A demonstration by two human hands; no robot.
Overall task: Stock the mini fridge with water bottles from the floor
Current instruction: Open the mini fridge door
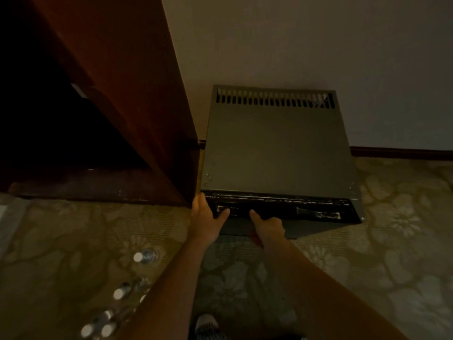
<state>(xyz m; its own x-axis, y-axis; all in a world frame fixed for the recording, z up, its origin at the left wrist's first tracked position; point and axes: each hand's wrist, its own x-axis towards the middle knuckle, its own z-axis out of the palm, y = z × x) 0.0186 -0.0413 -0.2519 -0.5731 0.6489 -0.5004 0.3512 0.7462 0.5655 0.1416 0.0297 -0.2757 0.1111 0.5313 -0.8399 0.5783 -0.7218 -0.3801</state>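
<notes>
The left hand [208,217] is clamping the front-left corner of the mini fridge [277,143] at its door [282,212]. The right hand [268,227] is pressing the door face just beside it, apart from the left; whether its fingers are hooking anything I cannot tell. A hard pull is risking the mini fridge sliding forward on the carpet [392,241], or the door swinging into the foot [206,325] in front. The water bottles [122,290] are standing upright, front-left of the mini fridge, clear-bodied, white-capped, glinting faintly
</notes>
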